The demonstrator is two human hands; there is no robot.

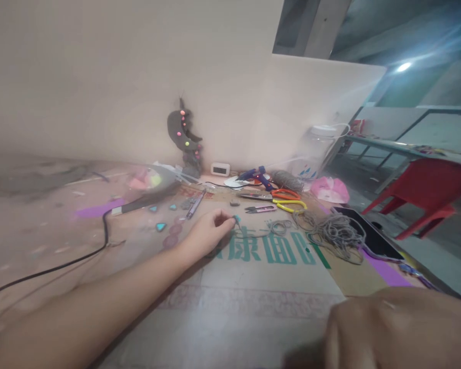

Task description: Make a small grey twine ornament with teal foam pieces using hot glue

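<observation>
My left hand (209, 230) is stretched over the printed cardboard (261, 282), thumb and finger closed in a pinch. At their tips is a small dark piece (235, 219) with some teal on it, its kind unclear. Grey yarn (253, 236) trails from beside the fingertips toward a loose grey tangle (341, 233) on the right. Low in the right corner, my right hand (399, 328) is large and smeared by motion, its fingers mostly hidden. Thread snips (261, 209) and a small grey piece (234, 203) lie just past my left hand. Teal triangles (160, 227) lie to its left.
Orange-handled scissors (286, 195), yellow-handled pliers or scissors (290, 206), a blue glue gun (259, 177) and a small white clock (220, 169) are at the back. A grey crescent ornament (179, 130) stands by the wall. A phone or tablet (372, 236) lies right; a black cable (61, 266) runs left.
</observation>
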